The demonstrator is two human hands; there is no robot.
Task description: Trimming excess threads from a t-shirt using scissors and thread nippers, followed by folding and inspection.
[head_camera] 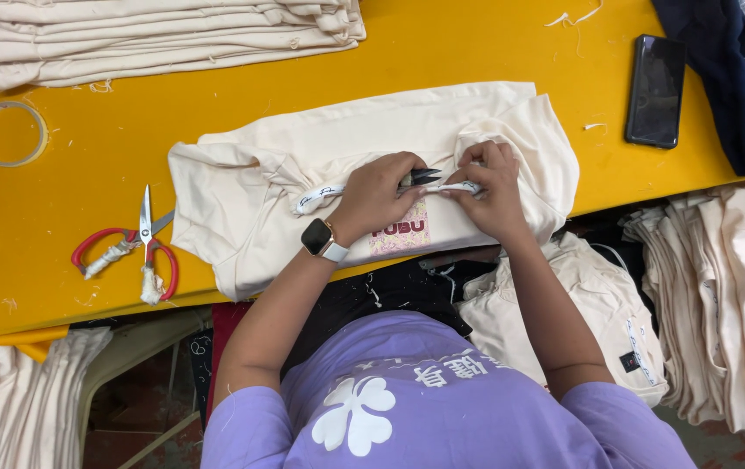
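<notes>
A cream shirt (303, 165) lies bunched on the yellow counter (86, 182), its neck area turned toward the person in the purple top (442, 408). The left hand (377, 195), with a watch (320, 239) on its wrist, is closed around small black snips (423, 176) whose blades point right, just above a printed patch (403, 230) on the shirt. The right hand (494, 187) is curled shut, pinching a white printed neck tape (320, 195) that runs leftward under the left hand and across the shirt. The two hands are just beside each other over the collar. Red-handled scissors (133, 247) lie to the left on the counter, a roll of tape (10, 133) beyond them, a stack of folded cream shirts (155, 35) at the far edge, and a dark phone (655, 89) to the right.
</notes>
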